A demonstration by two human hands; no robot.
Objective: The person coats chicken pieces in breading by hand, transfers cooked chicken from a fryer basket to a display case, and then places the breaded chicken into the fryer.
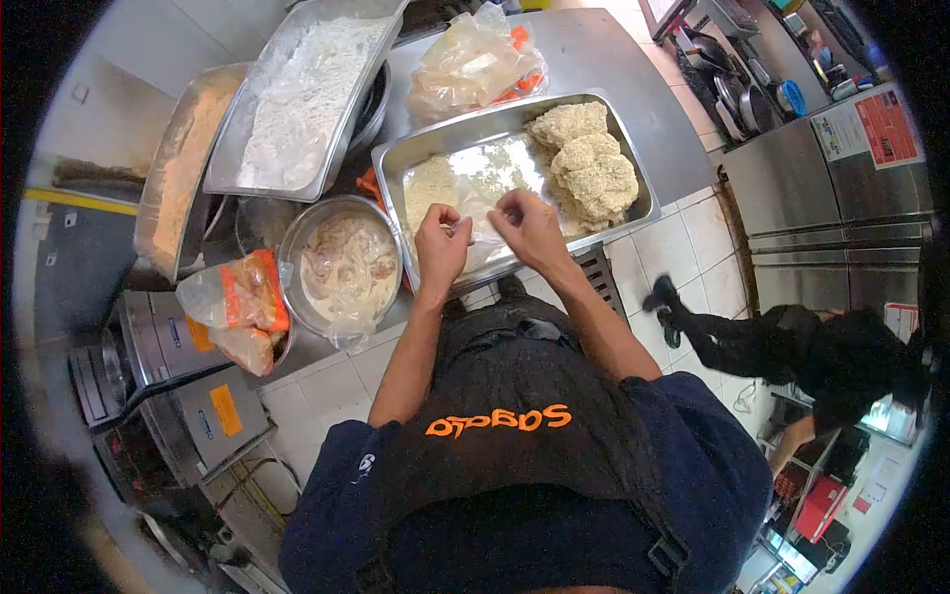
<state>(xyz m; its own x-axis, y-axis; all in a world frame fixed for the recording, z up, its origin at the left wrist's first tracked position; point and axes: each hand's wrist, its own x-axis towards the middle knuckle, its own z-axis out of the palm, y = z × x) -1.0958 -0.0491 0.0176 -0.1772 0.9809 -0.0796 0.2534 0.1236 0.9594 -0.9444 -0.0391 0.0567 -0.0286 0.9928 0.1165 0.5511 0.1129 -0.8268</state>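
Note:
My left hand [442,243] is closed in a pinch at the near left part of a metal tray [643,168]. Opposite it, my right hand [529,228] pinches too, and a thin clear plastic piece [479,226] stretches between the two. Whether it is a bag or a glove is unclear. Pale crumbs [431,186] lie on the tray's left side, under and behind my hands. Breaded pieces [594,173] are piled at its right end. To the left of the tray, a round metal bowl [289,259] holds pieces in creamy liquid.
A pan of white flour [309,109] and a pan of orange-tan powder [188,148] stand at the upper left. Plastic bags [475,74] lie behind the tray, another orange-marked bag [247,302] at left. A person in black [821,361] is at the right.

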